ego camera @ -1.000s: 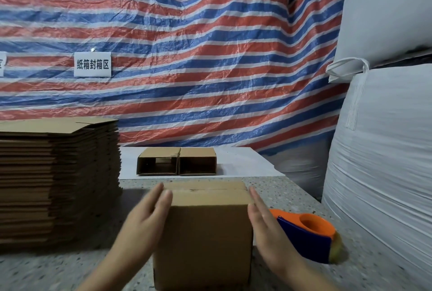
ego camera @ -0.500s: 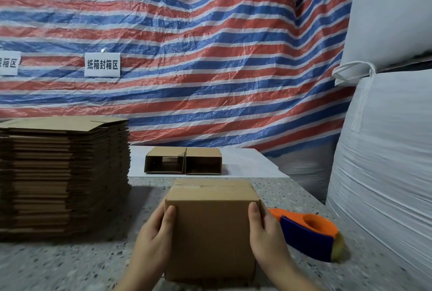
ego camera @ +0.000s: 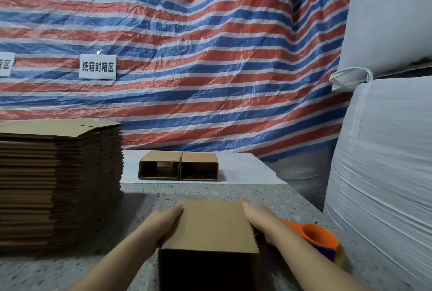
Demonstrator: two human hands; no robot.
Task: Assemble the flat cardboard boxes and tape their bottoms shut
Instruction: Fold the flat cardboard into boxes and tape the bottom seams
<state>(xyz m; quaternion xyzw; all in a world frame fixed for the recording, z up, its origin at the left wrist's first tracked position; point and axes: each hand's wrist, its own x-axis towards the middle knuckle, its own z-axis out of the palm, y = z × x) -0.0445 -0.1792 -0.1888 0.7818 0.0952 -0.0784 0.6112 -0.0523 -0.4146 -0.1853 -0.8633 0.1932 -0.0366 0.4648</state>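
Cardboard, plain brown, makes up the box [ego camera: 210, 227] at the bottom centre of the head view, lying on the speckled grey table [ego camera: 222, 193] with its dark open end turned toward the camera. The left hand [ego camera: 163, 218] lies flat against the box's left side, its fingers reaching forward along the upper edge. The right hand [ego camera: 259, 217] lies against the right side in the same way; the fingers of both look fairly straight and pressed to the cardboard, though their tips are blurred and whether any curl over the far edge cannot be told. Both forearms run up from the bottom of the picture.

Just right of the box, partly behind the right forearm, sits an orange and blue tape dispenser [ego camera: 320, 239] on the table. On the left of the table stands a tall stack of flat cardboard blanks [ego camera: 58, 181]. Farther back, on a white sheet [ego camera: 245, 169], two assembled boxes [ego camera: 178, 166] lie side by side and touching, open ends toward the camera. Behind everything hangs a red, white and blue striped tarpaulin [ego camera: 187, 57] bearing a white sign [ego camera: 97, 66] with Chinese characters, and part of a second sign at the left edge. Large white bulk sacks [ego camera: 385, 162] are piled at the right.
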